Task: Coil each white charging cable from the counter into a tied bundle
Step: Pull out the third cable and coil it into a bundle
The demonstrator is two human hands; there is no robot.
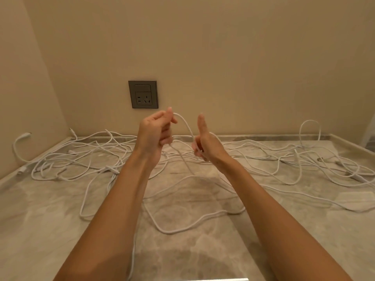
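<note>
Progress: early, with no tied bundle in sight; all cables left to do, by my read.
Hands: left hand [154, 134] pinched the held cable [185, 123] at the top of a short arch; right hand [205, 145] curled round its lower run, thumb up. Near each other, not touching.
Cables: loose cables [91, 157] sprawled in overlapping loops across the worktop [284, 230] — thin, white, limp.
Worktop: pale marbled stone, glossy.
Wall: grey socket [143, 94] — nothing plugged in.

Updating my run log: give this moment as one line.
left hand: pinches cable | right hand: grips same cable | other cables: loose on counter | tied: none seen
</note>
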